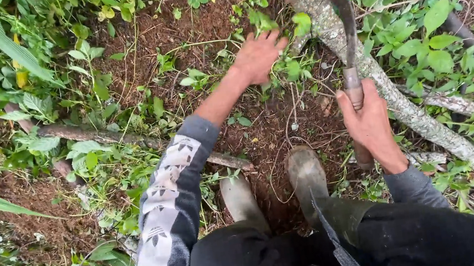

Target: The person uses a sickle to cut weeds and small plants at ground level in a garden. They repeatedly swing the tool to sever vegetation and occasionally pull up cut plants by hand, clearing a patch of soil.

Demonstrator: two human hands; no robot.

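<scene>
Head view: my right hand point(369, 122) is gripping the sickle point(342, 30) by its handle, blade hooked over the branch point(398, 99), while my left hand point(257, 56), fingers spread, is pressing into weeds point(293, 71) beside it.

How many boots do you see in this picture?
2. The left boot stands on the soil below the left hand; the right boot is beside it, near the right hand holding the sickle.
</scene>
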